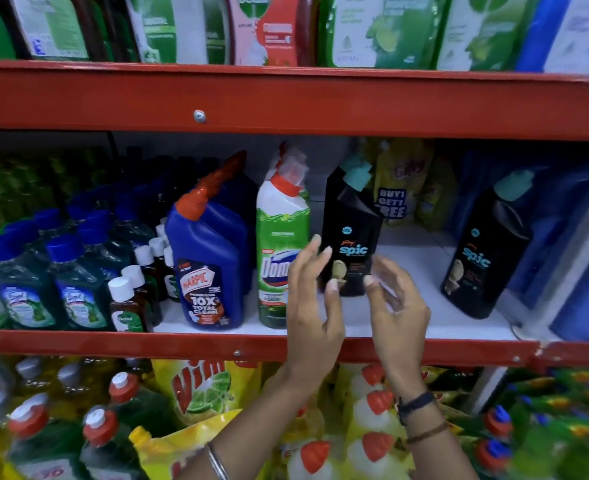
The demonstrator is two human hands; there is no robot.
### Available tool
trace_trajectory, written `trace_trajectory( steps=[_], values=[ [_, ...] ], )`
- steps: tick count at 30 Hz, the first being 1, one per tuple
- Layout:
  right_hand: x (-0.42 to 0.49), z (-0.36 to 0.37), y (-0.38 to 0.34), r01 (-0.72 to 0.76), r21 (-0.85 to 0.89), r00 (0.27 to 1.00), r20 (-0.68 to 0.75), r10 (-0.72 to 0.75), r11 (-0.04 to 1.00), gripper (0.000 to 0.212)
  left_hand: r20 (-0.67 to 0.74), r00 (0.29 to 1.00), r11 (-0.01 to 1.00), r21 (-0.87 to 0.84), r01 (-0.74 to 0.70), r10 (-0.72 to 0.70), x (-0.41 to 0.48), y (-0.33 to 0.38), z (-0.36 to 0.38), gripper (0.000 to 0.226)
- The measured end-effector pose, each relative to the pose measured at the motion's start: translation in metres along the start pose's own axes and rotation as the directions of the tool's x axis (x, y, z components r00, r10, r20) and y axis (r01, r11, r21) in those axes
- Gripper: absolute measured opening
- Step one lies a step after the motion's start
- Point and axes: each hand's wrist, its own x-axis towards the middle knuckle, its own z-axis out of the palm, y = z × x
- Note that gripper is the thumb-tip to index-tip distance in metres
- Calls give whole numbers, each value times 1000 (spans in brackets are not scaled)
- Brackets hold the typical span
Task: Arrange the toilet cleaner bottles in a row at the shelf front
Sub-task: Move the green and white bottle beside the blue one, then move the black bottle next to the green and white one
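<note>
Shelf (424, 327): blue Harpic bottle (210, 265), green Domex bottle (281, 251), black Spic bottle (350, 233) near front; second Spic bottle (487, 258) well apart.
Your left hand (312, 306): grip apart, beside Spic.
Your right hand (398, 306): grip apart, holding nothing.

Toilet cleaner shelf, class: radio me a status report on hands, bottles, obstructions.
Left hand and right hand open, flanking middle black Spic bottle, no grip. Harpic and Domex at front; that Spic set back. Nothing blocking.

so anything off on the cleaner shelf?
Row is uneven. The right black Spic bottle leans left, apart from the rest. The middle Spic bottle sits farther back than the Harpic and Domex bottles. No spills visible.
</note>
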Motion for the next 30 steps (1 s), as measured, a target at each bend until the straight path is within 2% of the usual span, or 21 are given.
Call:
trace_trajectory(
  steps=[4,7,9,12,15,17,20,23,27,30],
  values=[
    [18,-47,20,74,-109,954,-282,-102,991,38,217,958,962,-156,223,-187,2,10,48,35],
    [37,-77,31,54,-171,919,-377,-116,984,49,346,883,885,-227,408,-318,5,11,88,29],
    [49,-93,39,9,-238,918,-382,-102,971,57,399,845,842,-255,475,-356,9,11,114,29],
    [64,-111,52,-86,-325,943,-330,-28,942,68,518,760,826,-165,540,-393,22,8,155,39],
    [73,-122,67,-124,-378,969,-246,30,918,69,639,601,781,-1,624,-479,36,1,186,54],
    [75,-127,72,-137,-378,970,-239,47,916,67,686,517,771,103,628,-513,40,-5,200,62],
    [80,-129,73,-141,-373,964,-264,41,917,65,747,415,729,134,671,-519,42,-13,207,69],
    [82,-129,76,-122,-346,967,-251,33,930,66,756,436,747,102,657,-488,38,-17,207,60],
    [87,-132,73,-145,-198,964,-250,93,969,59,708,529,796,77,601,-468,37,-16,199,51],
    [87,-134,65,-132,-101,978,-177,113,986,55,653,588,817,82,571,-477,35,-13,188,48]
  ],
)
